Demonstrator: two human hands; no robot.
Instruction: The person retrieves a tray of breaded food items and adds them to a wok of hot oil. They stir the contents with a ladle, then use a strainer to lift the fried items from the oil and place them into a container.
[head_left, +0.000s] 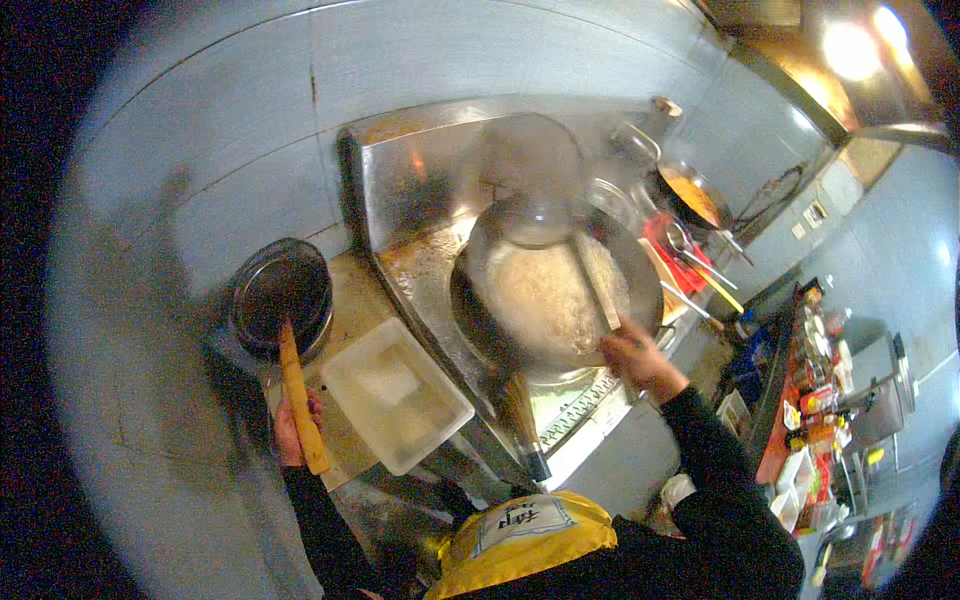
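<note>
My right hand (637, 358) grips the near end of a pale handle (600, 289), which slants across a large wok (651, 289). Its far end meets a blurred, rounded metal piece (538, 219), perhaps a ladle bowl. Pale, frothy liquid (540, 296) fills the wok, and haze softens its outline. At the left, my left hand (289, 429) lies behind a wooden handle (301, 405) that slopes down from a dark pan (281, 289). Its fingers show on one side of that handle; the handle covers the rest, so its grip is unclear.
A translucent plastic tub (442, 435) stands between pan and stove. A bristle wok brush (521, 416) leans at the stove's front edge. Beyond the wok are ladles (679, 240), a red container (660, 225) and a pan of orange food (694, 199). Bottles (817, 401) crowd the right-hand shelf.
</note>
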